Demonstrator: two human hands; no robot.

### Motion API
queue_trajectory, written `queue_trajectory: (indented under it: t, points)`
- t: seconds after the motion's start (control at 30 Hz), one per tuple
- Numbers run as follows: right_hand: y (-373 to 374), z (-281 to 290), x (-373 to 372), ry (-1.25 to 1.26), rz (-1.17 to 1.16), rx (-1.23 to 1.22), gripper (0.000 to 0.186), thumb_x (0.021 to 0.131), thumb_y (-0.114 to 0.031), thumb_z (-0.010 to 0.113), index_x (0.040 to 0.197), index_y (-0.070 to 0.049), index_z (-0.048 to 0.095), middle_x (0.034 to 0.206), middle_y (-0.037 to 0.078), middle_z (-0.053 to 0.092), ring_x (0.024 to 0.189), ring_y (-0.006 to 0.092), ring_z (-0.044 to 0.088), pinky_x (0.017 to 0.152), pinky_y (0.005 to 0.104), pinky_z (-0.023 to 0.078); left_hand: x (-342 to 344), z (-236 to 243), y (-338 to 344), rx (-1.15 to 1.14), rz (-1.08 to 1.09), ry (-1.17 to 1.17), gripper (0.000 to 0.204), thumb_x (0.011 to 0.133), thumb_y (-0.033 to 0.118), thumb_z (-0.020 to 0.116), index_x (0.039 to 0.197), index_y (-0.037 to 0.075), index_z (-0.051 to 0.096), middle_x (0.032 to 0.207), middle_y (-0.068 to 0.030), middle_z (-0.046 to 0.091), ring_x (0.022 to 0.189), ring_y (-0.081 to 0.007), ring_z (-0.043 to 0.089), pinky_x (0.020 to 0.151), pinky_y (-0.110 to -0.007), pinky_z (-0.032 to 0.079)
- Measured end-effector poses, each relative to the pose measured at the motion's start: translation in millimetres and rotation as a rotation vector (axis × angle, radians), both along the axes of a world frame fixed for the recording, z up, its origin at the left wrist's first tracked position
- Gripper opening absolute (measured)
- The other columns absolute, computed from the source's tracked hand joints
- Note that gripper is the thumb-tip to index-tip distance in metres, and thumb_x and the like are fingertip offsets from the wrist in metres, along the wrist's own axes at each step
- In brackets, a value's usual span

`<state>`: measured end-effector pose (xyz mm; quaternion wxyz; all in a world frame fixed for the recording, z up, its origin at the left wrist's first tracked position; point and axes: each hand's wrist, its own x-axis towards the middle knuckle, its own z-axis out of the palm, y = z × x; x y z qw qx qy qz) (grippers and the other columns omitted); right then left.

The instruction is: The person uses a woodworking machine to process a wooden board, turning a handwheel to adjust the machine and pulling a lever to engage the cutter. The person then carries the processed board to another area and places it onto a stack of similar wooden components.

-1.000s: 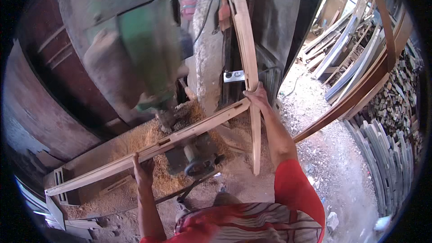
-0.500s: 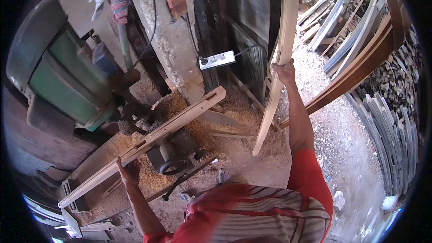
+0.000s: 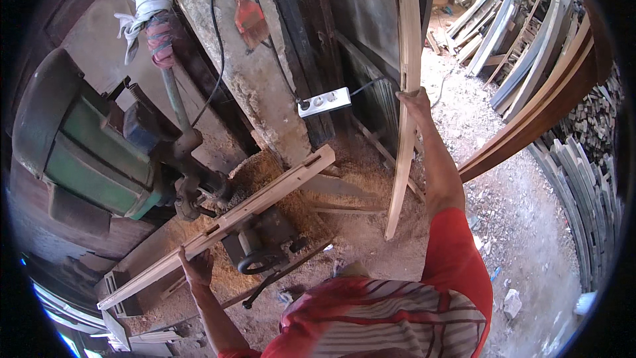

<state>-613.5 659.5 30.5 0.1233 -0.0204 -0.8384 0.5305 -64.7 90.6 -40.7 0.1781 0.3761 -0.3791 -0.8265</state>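
Note:
A long wooden bar [image 3: 265, 192] with slots cut in its face lies slantwise across the bed of a green drilling machine [image 3: 99, 149]. My left hand [image 3: 197, 268] grips its near edge, left of the machine's handwheel [image 3: 258, 262]; part of the fingers is hidden by the wood. On the right, my outstretched right hand [image 3: 416, 103] is closed around a long pale plank [image 3: 401, 172] that stands nearly upright. The plank's lower end is near the floor and its top runs out of view. The machine's spindle [image 3: 192, 199] is close beside the bar's far edge.
Sawdust [image 3: 255, 172] is heaped around the machine. A white power strip [image 3: 324, 101] and a red brush [image 3: 250, 20] hang by a concrete pillar [image 3: 265, 93]. Curved brown boards [image 3: 523, 119] lean at the right, with stacked grey strips [image 3: 576, 205] behind. A lever [image 3: 285, 272] juts below the handwheel.
The whole view has shifted, so the machine and bar sit slightly lower and most things farther right. Both hands keep their holds, with no clear movement of the bar on the machine.

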Motion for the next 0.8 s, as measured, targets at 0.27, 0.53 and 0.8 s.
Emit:
queue_trajectory:
  t: [0.27, 0.53, 0.8]
  points:
    - [16, -40, -45, 0.043, -0.138, 0.206, 0.068, 0.082, -0.043, 0.078, 0.124, 0.005, 0.053, 0.102, 0.017, 0.065, 0.088, 0.0251, 0.063, 0.077, 0.0355, 0.052, -2, -1, -12, 0.018, -0.07, 0.085, 0.082, 0.085, 0.068, 0.059, 0.141, 0.009, 0.048, 0.136, -0.0077, 0.056, 0.121, -0.0228, 0.052, 0.096, -0.037, 0.042]
    - [-108, -53, 160, 0.269, -0.075, -0.002, 0.067, 0.092, -0.041, 0.069, 0.135, 0.007, 0.05, 0.12, 0.023, 0.06, 0.111, 0.0317, 0.057, 0.098, 0.0385, 0.045, 6, -6, -8, 0.019, 0.146, -0.081, 0.097, 0.083, 0.071, 0.063, 0.139, -0.006, 0.041, 0.129, -0.0165, 0.056, 0.119, -0.0289, 0.057, 0.101, -0.04, 0.046]
    - [-192, -102, 340, 0.275, 0.34, 0.109, 0.036, 0.097, -0.027, 0.065, 0.115, 0.003, 0.061, 0.1, 0.014, 0.067, 0.091, 0.0233, 0.062, 0.084, 0.038, 0.05, 44, 47, 21, -0.848, -0.229, -0.579, 0.067, 0.088, 0.059, 0.068, 0.129, 0.007, 0.062, 0.102, -0.015, 0.073, 0.082, -0.0198, 0.069, 0.076, -0.035, 0.057]
